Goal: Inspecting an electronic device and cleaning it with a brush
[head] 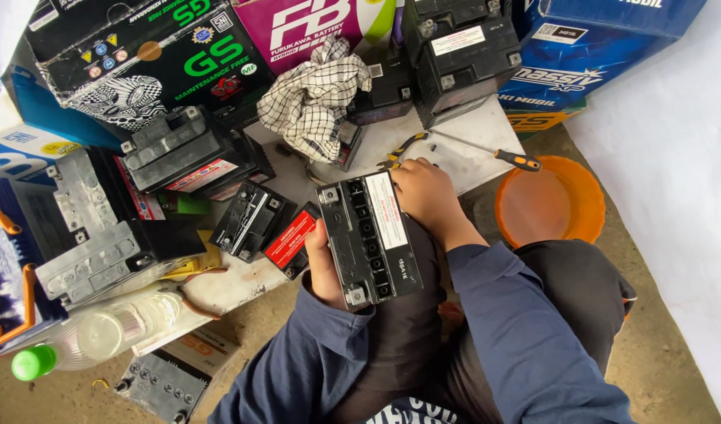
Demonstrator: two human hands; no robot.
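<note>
Left hand [323, 271] and right hand [427, 192] both grip a small black rectangular plastic battery [368, 239], held over the lap; an orange-handled screwdriver [486, 151] lies near.

The battery [370, 239] has a black plastic case, slightly glossy, with a smooth paper label. The checked rag [313, 98] is soft woven cloth. The basin [550, 204] is glossy orange plastic, the bottle [101, 334] clear plastic, the floor [667, 345] rough concrete.
</note>
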